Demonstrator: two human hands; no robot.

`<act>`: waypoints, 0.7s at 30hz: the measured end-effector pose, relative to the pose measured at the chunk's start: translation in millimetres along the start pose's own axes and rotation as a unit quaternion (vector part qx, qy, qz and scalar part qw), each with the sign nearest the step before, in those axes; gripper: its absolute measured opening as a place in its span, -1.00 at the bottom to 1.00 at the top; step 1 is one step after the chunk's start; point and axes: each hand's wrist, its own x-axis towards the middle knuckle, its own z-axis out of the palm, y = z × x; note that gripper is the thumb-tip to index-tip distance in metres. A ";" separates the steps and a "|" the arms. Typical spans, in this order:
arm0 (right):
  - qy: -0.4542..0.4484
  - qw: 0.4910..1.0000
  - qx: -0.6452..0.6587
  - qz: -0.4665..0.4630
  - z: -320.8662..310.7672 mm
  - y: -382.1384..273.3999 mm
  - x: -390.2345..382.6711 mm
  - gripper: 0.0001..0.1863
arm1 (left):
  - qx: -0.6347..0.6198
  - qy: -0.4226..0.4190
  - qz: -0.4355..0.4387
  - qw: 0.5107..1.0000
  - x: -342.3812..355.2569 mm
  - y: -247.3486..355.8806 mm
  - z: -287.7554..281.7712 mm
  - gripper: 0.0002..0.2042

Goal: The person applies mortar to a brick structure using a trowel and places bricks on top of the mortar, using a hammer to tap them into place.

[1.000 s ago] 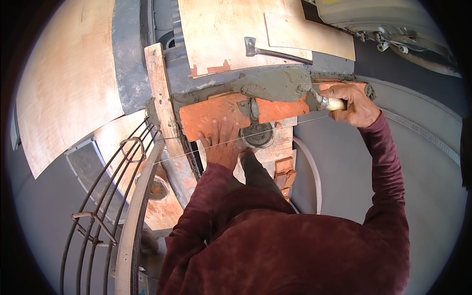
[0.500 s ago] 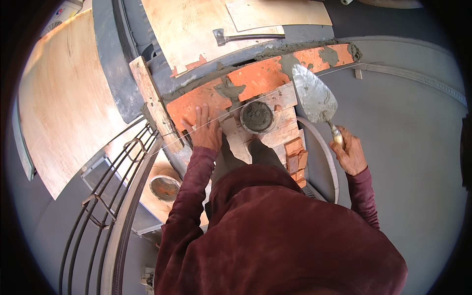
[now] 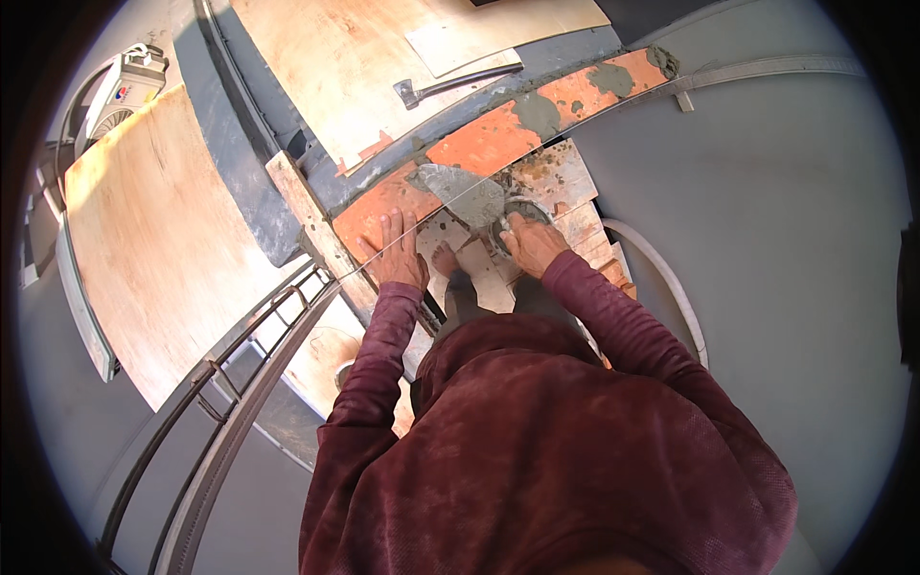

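My left hand (image 3: 398,254) lies with fingers outstretched on the near edge of the leftmost orange brick (image 3: 369,209). My right hand (image 3: 535,241) is closed around the handle of a pointed trowel, and its grey blade (image 3: 468,196) points left. The blade's tip reaches the mortar-smeared joint between the leftmost brick and the longer brick stretch (image 3: 479,142) to its right. Below my right hand is a round bucket of wet mortar (image 3: 525,208), partly covered by the hand and trowel. A taut string (image 3: 565,129) runs along the bricks' near side.
An axe (image 3: 450,86) lies on plywood (image 3: 326,67) beyond the bricks. A wooden plank (image 3: 297,196) stands at the row's left end, near a metal railing (image 3: 240,412). Boards (image 3: 580,225) lie by my feet; a pale curved hose (image 3: 661,268) is at right.
My right hand has swung the trowel left and inward, from out at the right to over the bucket and brick joint. My left hand stays on the brick. The view has shifted.
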 end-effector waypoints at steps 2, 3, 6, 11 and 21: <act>-0.015 0.999 0.024 0.037 -0.1 2.6 0.5 -0.55 | -0.007 -0.010 -0.014 1.000 -2.3 -2.6 -3.7 -0.15; -0.029 0.995 0.072 0.059 0.1 -2.7 -1.1 -0.55 | -0.003 -0.011 -0.012 1.000 -4.0 -2.8 -4.3 -0.18; -0.085 0.961 0.223 0.137 4.4 -26.4 -8.6 -0.54 | 0.010 -0.019 -0.004 1.000 -3.7 -4.7 -0.2 -0.25; -0.196 0.910 0.328 0.162 14.1 -80.1 5.4 -0.54 | 0.046 -0.046 0.006 0.998 -0.4 -9.4 4.4 -0.24; 0.003 0.994 0.029 0.101 -13.5 0.1 -6.6 -0.58 | 0.019 -0.037 0.030 0.999 -1.5 -18.6 5.0 -0.25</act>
